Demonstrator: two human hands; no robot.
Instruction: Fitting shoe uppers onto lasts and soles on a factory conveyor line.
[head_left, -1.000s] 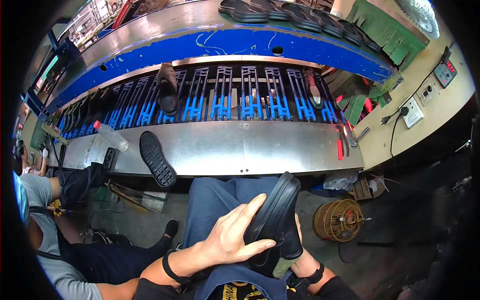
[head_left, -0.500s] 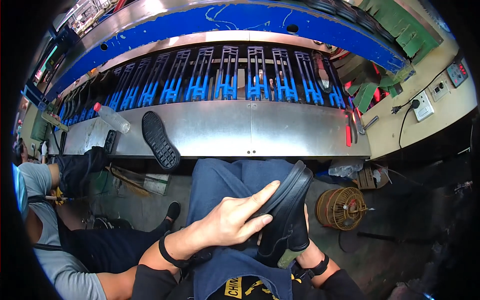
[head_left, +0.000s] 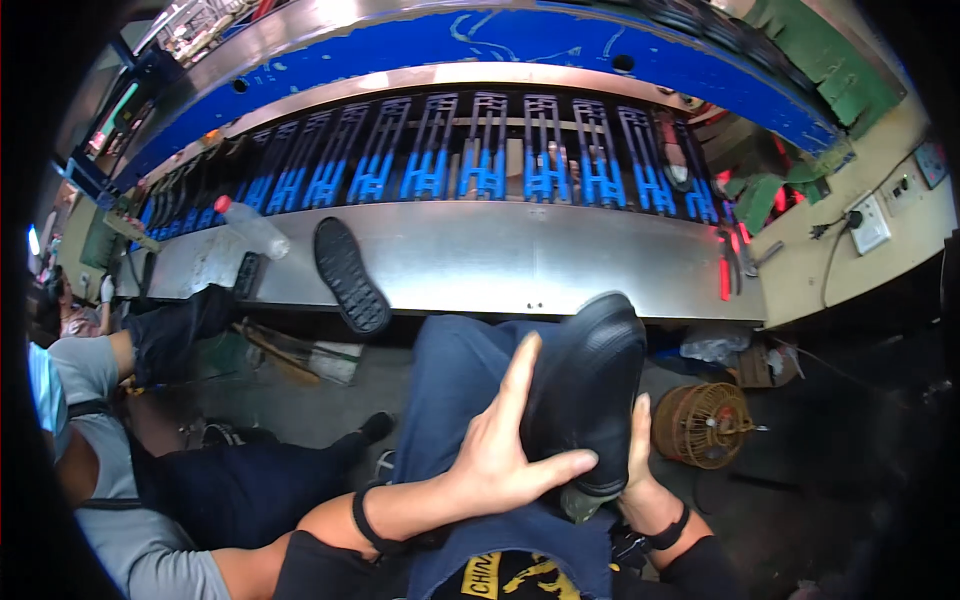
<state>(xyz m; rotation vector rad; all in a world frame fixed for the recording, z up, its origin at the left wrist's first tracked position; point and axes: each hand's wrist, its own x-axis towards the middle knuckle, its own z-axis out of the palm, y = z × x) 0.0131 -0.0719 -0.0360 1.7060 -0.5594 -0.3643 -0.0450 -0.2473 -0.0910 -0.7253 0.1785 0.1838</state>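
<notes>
Watching through the head camera, I have the left hand [head_left: 490,465] reaching in from the lower left, its forearm slanting up and right, a black band [head_left: 368,520] at the wrist. The index finger points up along the left side of the black shoe [head_left: 592,385], while the thumb stretches right across the shoe's lower part; the two stand wide apart, and I see no firm grip between them. The right hand [head_left: 643,462] comes up from the lower right, its visible fingers straight against the shoe's right side (most of that hand is behind the shoe, so I cannot tell how tightly it holds).

The shoe is raised over the blue-clad lap [head_left: 440,375], its rounded end up toward the tabletop [head_left: 460,260], an olive-green piece [head_left: 580,503] showing beneath its lower end.

Compared with half a second ago, the shoe has turned: it now shows me a broad black face, where its side and edge band showed before. The left index finger, which lay over that band, now stands at the shoe's left. My whole view has shifted, too, yet the black sole [head_left: 350,275] keeps its place on the tabletop, near the clear bottle [head_left: 252,230].
</notes>
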